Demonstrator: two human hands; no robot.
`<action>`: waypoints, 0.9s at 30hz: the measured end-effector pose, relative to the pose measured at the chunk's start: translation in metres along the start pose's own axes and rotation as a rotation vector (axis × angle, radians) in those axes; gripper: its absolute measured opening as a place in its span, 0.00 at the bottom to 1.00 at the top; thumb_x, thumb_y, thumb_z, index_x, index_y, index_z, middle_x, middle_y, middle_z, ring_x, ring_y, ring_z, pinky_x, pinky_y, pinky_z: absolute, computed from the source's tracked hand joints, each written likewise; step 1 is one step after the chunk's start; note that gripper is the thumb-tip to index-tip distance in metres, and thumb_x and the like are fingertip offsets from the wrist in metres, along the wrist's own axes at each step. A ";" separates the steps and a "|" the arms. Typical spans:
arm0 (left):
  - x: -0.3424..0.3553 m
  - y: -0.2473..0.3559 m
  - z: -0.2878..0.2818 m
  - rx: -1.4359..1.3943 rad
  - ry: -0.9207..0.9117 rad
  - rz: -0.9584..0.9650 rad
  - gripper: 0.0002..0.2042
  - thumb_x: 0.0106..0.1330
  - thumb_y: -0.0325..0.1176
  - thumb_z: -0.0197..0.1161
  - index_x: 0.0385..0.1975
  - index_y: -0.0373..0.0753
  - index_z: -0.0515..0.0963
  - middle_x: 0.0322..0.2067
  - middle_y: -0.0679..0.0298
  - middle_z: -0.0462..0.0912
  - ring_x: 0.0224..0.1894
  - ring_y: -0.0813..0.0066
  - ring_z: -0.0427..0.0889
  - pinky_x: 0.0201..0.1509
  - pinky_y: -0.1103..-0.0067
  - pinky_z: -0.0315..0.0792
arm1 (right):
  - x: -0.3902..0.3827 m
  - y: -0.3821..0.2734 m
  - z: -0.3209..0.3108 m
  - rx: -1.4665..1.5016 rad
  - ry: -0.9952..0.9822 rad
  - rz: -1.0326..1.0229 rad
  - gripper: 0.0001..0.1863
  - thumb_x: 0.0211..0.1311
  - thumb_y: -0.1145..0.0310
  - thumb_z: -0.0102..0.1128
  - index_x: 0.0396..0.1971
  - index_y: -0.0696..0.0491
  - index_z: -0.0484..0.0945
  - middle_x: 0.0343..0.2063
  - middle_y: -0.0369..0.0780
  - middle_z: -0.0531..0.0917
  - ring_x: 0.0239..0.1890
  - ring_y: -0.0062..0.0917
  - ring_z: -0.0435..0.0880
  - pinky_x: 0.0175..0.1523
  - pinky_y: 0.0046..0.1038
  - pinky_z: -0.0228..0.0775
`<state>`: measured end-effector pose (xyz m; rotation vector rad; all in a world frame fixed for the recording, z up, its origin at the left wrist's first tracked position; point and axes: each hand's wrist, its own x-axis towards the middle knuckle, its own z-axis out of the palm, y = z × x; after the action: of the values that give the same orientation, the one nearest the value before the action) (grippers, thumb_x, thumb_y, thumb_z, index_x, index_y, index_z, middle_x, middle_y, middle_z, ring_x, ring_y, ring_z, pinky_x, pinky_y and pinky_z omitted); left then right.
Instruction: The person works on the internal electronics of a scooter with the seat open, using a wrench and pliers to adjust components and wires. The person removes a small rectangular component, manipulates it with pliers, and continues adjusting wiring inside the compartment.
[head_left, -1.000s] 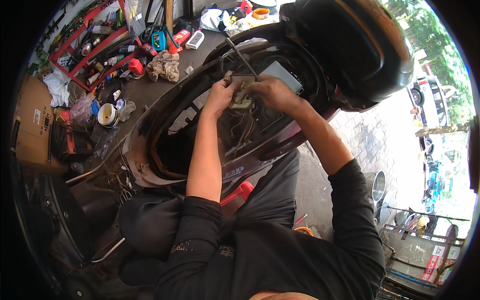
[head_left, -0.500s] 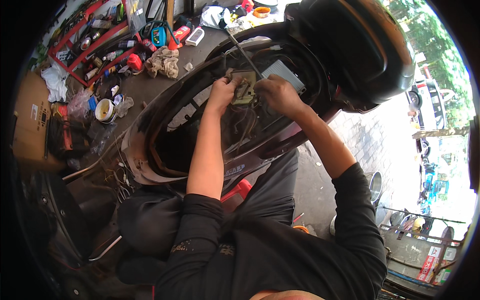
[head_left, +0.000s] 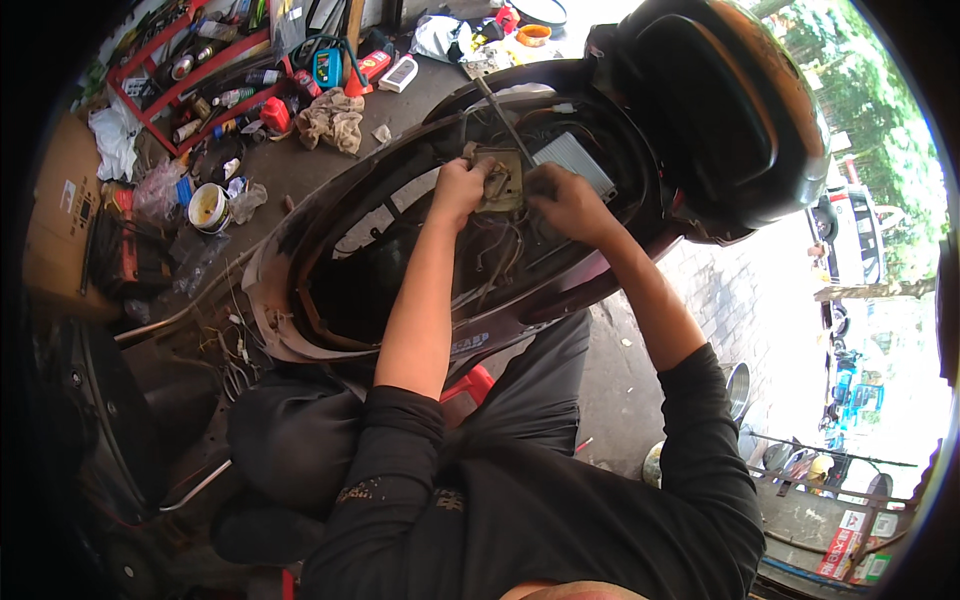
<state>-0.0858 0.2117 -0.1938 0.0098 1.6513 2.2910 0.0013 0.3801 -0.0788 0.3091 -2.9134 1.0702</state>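
Observation:
A squarish, grimy beige part (head_left: 513, 185) with small fittings on its face sits inside the open body of a dark scooter (head_left: 560, 300). My left hand (head_left: 462, 190) pinches its left edge between thumb and fingers. On the other side, my right hand (head_left: 572, 207) is curled closed close to the part's right edge; its fingertips are blurred, and what they hold is hidden. A metal bar (head_left: 505, 118) slants across the opening just beyond both hands. Right of it lies a silver finned box (head_left: 577, 165). Loose wires (head_left: 500, 250) hang below the beige part.
A black top case (head_left: 715, 110) rises at the scooter's far right end. Bottles fill a red rack (head_left: 150, 120) at the far left. On the floor are a crumpled rag (head_left: 330, 120), a white bucket (head_left: 208, 209) and a cardboard box (head_left: 65, 220).
The whole view has shifted slightly. My right hand has drawn a little away from the beige part, while my left hand keeps its grip on the part's edge.

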 end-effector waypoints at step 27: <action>-0.014 0.031 0.006 -0.219 0.180 0.244 0.10 0.72 0.33 0.62 0.36 0.31 0.84 0.33 0.64 0.87 0.33 0.80 0.81 0.39 0.80 0.75 | 0.001 -0.008 0.013 0.052 0.196 -0.130 0.17 0.68 0.59 0.63 0.41 0.60 0.82 0.34 0.48 0.87 0.41 0.38 0.87 0.49 0.33 0.75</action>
<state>-0.0794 0.2053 -0.1604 -0.0484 1.5442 2.7194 0.0021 0.3653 -0.0833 0.3668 -2.6586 1.0908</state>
